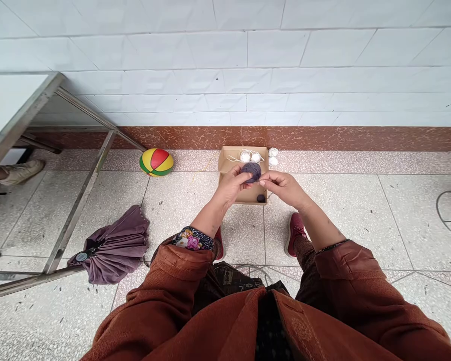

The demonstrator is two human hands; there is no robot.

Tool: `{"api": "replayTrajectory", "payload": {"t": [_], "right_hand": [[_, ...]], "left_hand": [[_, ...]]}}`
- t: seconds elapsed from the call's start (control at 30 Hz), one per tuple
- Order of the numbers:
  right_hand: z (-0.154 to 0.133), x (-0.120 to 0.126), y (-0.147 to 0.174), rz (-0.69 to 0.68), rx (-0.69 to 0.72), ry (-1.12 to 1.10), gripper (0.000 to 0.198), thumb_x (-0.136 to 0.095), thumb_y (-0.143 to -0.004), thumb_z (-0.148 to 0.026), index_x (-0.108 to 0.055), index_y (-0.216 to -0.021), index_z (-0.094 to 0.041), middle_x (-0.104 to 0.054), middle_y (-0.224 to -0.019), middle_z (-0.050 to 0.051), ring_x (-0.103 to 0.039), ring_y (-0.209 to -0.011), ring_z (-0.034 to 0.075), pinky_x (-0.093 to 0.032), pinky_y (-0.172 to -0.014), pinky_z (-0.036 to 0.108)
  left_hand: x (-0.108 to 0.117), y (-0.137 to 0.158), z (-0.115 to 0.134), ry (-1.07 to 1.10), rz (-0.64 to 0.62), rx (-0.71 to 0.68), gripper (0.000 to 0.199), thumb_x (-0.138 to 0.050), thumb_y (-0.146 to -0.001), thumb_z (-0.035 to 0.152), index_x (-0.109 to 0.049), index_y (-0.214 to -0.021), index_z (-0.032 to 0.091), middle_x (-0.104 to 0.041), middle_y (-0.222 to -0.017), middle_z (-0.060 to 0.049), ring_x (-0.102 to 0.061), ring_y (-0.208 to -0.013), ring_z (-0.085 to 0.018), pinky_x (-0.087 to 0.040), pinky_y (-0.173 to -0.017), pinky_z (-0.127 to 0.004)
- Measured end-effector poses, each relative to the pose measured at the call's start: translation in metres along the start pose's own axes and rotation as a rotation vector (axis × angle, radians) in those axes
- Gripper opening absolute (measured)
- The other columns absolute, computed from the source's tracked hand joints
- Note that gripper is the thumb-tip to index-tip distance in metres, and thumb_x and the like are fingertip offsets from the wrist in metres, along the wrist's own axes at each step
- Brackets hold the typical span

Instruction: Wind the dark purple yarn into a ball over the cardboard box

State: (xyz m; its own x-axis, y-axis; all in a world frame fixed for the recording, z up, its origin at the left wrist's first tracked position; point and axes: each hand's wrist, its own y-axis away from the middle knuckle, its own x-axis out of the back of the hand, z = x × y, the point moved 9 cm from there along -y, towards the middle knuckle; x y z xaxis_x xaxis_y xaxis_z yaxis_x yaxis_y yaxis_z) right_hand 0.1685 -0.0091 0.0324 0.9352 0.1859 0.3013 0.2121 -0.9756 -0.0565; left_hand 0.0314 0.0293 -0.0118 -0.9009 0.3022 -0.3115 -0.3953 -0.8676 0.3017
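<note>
With the dark ball of yarn (pixel 251 171) as the centre of our clock and the wall at twelve, our left hand (pixel 231 186) sits at eight, its thumb and fingers curled round the ball, which is held up over the cardboard box (pixel 240 196). Our right hand (pixel 285 189) is at four, thumb and forefinger pinched together at the ball's edge, seemingly on a strand too thin for us to make out fully. To handle this well, we would judge, the left grip should stay light enough not to crush the wraps, the strand evenly taut, and the yarn clear of the box's rim. A small dark ball (pixel 261 198) lies in the box at five; two white balls (pixel 255 157) rest in its raised lid (pixel 231 161) at twelve, and more white yarn (pixel 273 160) sits just outside at two. We stand over a speckled tile floor (pixel 188 210), scattered with dark flecks, before a white tiled wall (pixel 165 50) with a brown skirting (pixel 195 136). Near nine lies a colourful toy ball (pixel 156 162); at eight, a purple umbrella (pixel 120 245) beside a metal-framed table (pixel 11 105); at three, a looped cable (pixel 438 208).
</note>
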Motion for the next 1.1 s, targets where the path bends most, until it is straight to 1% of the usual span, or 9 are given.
{"api": "replayTrajectory", "payload": {"t": [0.07, 0.17, 0.27, 0.37, 0.47, 0.57, 0.77, 0.93, 1.1], "right_hand": [[-0.004, 0.006, 0.0, 0.033, 0.007, -0.066, 0.024, -0.067, -0.092, -0.046, -0.072, -0.087, -0.023, -0.065, -0.08, 0.0, -0.053, -0.073, 0.016, -0.041, -0.07, 0.031], [0.001, 0.023, -0.002, 0.183, -0.008, -0.091, 0.025, -0.068, -0.09, -0.047, -0.069, -0.084, -0.023, -0.062, -0.076, -0.001, -0.05, -0.07, 0.015, -0.041, -0.07, 0.031], [0.017, 0.033, -0.002, 0.29, -0.061, -0.045, 0.025, -0.069, -0.088, -0.047, -0.067, -0.08, -0.023, -0.056, -0.07, -0.002, -0.045, -0.066, 0.015, -0.038, -0.066, 0.03], [0.032, 0.029, -0.005, 0.258, -0.115, 0.013, 0.024, -0.066, -0.088, -0.045, -0.065, -0.079, -0.022, -0.058, -0.07, -0.002, -0.047, -0.066, 0.015, -0.037, -0.066, 0.03], [0.038, 0.017, -0.006, 0.173, -0.12, 0.107, 0.021, -0.063, -0.089, -0.042, -0.063, -0.079, -0.023, -0.06, -0.071, -0.001, -0.049, -0.068, 0.016, -0.038, -0.068, 0.031], [0.03, 0.004, -0.005, 0.081, -0.06, 0.161, 0.026, -0.062, -0.091, -0.042, -0.059, -0.074, -0.023, -0.057, -0.069, -0.001, -0.049, -0.068, 0.016, -0.038, -0.067, 0.03], [-0.005, -0.013, 0.002, -0.104, 0.036, 0.036, 0.029, -0.065, -0.094, -0.05, -0.068, -0.084, -0.023, -0.062, -0.077, -0.001, -0.05, -0.069, 0.015, -0.042, -0.068, 0.029], [-0.007, 0.02, -0.001, 0.15, 0.019, -0.084, 0.031, -0.066, -0.092, -0.055, -0.068, -0.087, -0.024, -0.064, -0.082, 0.001, -0.055, -0.076, 0.017, -0.045, -0.073, 0.032], [0.022, 0.033, -0.003, 0.286, -0.088, -0.038, 0.027, -0.066, -0.09, -0.049, -0.066, -0.082, -0.023, -0.06, -0.075, -0.001, -0.05, -0.071, 0.016, -0.041, -0.071, 0.031]], "left_hand": [[-0.002, 0.001, -0.004, -0.16, -0.012, 0.005, 0.037, -0.074, -0.075, 0.027, -0.067, -0.11, 0.017, -0.07, -0.104, -0.007, -0.061, -0.082, -0.013, -0.049, -0.072, -0.026], [-0.017, 0.008, -0.008, -0.263, -0.162, 0.024, 0.048, -0.075, -0.076, 0.025, -0.065, -0.122, 0.019, -0.069, -0.109, -0.007, -0.063, -0.086, -0.014, -0.05, -0.073, -0.027], [-0.035, 0.02, -0.01, -0.12, -0.356, 0.088, 0.071, -0.075, -0.078, 0.027, -0.052, -0.146, 0.029, -0.068, -0.114, -0.007, -0.065, -0.08, -0.012, -0.052, -0.073, -0.029], [-0.045, 0.028, -0.002, 0.084, -0.462, 0.103, 0.078, -0.075, -0.079, 0.03, -0.048, -0.152, 0.033, -0.068, -0.119, -0.008, -0.067, -0.082, -0.014, -0.055, -0.074, -0.031], [-0.04, 0.023, 0.006, 0.212, -0.408, 0.062, 0.067, -0.077, -0.076, 0.035, -0.06, -0.14, 0.024, -0.07, -0.118, -0.009, -0.067, -0.083, -0.016, -0.055, -0.072, -0.03], [-0.025, 0.011, 0.009, 0.244, -0.261, 0.008, 0.052, -0.078, -0.074, 0.035, -0.066, -0.121, 0.018, -0.071, -0.106, -0.009, -0.065, -0.079, -0.014, -0.053, -0.071, -0.028], [0.001, 0.0, 0.002, -0.018, -0.005, -0.005, 0.035, -0.074, -0.074, 0.028, -0.066, -0.106, 0.017, -0.07, -0.101, -0.005, -0.059, -0.076, -0.011, -0.048, -0.069, -0.026], [-0.021, 0.01, -0.008, -0.267, -0.203, 0.03, 0.053, -0.074, -0.076, 0.027, -0.063, -0.128, 0.021, -0.068, -0.114, -0.007, -0.063, -0.087, -0.014, -0.05, -0.072, -0.027], [-0.045, 0.024, -0.007, -0.056, -0.422, 0.077, 0.072, -0.073, -0.083, 0.034, -0.048, -0.151, 0.032, -0.066, -0.124, -0.008, -0.067, -0.091, -0.016, -0.056, -0.078, -0.032]]}}
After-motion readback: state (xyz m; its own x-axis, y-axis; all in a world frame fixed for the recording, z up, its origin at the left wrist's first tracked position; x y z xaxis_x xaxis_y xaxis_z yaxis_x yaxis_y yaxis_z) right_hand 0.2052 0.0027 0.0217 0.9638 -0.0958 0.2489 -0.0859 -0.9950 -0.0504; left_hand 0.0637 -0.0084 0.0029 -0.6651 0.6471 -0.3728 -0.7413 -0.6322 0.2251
